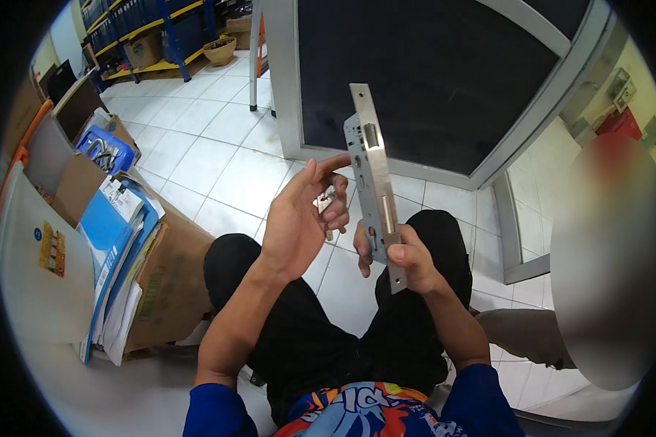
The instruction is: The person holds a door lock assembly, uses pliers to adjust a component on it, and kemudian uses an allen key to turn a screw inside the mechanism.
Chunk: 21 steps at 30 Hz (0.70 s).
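Note:
My right hand (408,258) grips the lower part of a mortise lock (370,171), holding it nearly upright, with its long steel faceplate toward me and slightly tilted. My left hand (299,218) is curled around small silver metal pieces (325,200), perhaps a cylinder with keys, too small to make out exactly. Its index finger reaches to the left side of the lock body, near the upper part. Both hands are held above my spread knees.
An aluminium-framed dark glass door (430,87) stands ahead. At left are a cardboard box (164,277) with blue folders (109,226), a translucent bin (44,291) and a blue tray (106,149). A shelf rack (160,58) is behind. Another person (517,335) sits close at right.

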Each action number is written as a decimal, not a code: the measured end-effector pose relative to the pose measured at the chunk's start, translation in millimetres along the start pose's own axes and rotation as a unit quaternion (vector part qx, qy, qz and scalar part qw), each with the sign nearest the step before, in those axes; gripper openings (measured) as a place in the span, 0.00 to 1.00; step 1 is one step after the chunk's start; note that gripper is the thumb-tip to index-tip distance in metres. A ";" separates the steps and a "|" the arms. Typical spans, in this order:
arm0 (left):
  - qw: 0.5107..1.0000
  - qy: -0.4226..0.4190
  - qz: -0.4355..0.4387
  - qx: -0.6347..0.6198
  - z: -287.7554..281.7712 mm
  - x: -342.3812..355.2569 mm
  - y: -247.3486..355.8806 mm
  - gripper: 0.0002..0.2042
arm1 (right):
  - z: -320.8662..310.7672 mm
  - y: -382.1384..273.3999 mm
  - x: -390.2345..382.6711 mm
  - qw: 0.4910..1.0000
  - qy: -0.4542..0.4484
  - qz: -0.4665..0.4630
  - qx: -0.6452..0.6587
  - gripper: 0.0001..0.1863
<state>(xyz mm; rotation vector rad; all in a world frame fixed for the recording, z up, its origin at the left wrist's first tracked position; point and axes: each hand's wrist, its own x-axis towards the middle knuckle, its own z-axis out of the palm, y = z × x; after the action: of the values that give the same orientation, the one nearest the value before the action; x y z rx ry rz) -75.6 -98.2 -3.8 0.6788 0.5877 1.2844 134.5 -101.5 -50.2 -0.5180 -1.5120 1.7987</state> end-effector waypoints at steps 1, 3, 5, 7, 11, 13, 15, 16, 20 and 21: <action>0.999 -0.025 -0.003 -0.032 0.0 -0.7 1.3 0.24 | -0.7 2.0 -1.4 1.000 0.007 -0.003 0.012 0.32; 0.997 -0.047 -0.008 -0.062 0.6 -1.9 2.9 0.25 | -3.0 2.1 -3.7 1.000 0.014 -0.011 0.021 0.33; 0.994 -0.044 0.013 -0.100 2.8 -1.9 2.4 0.24 | -5.8 0.5 -6.8 0.998 0.038 -0.038 0.015 0.32; 0.992 -0.051 0.014 -0.117 6.4 -0.5 -0.9 0.23 | -8.7 -0.9 -10.4 0.998 0.044 -0.046 0.011 0.33; 0.992 -0.065 0.014 -0.107 13.1 0.9 -5.7 0.25 | -7.4 -2.1 -15.0 0.997 0.049 -0.052 -0.005 0.32; 0.997 -0.064 0.024 -0.040 20.8 2.2 -10.5 0.25 | -5.2 -4.7 -18.2 0.997 0.047 -0.052 -0.018 0.32; 0.997 -0.063 0.037 0.028 27.8 3.7 -15.7 0.26 | -2.1 -6.8 -20.1 0.998 0.036 -0.036 -0.042 0.32; 0.993 -0.070 0.049 0.081 30.3 3.7 -18.5 0.27 | -3.2 -5.1 -21.4 0.998 0.034 -0.029 -0.044 0.34; 0.991 -0.067 0.045 0.109 42.2 4.7 -21.8 0.21 | -4.2 -10.0 -26.2 0.998 0.012 -0.007 -0.054 0.37; 0.993 -0.061 0.043 0.096 43.4 4.5 -21.7 0.19 | -3.9 -10.7 -27.1 0.998 0.012 -0.008 -0.055 0.37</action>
<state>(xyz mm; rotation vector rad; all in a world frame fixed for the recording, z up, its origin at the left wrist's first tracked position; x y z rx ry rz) -28.8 -102.4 9.3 0.9438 0.5908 1.2661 158.0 -118.3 -44.6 -0.5775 -1.6003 1.6980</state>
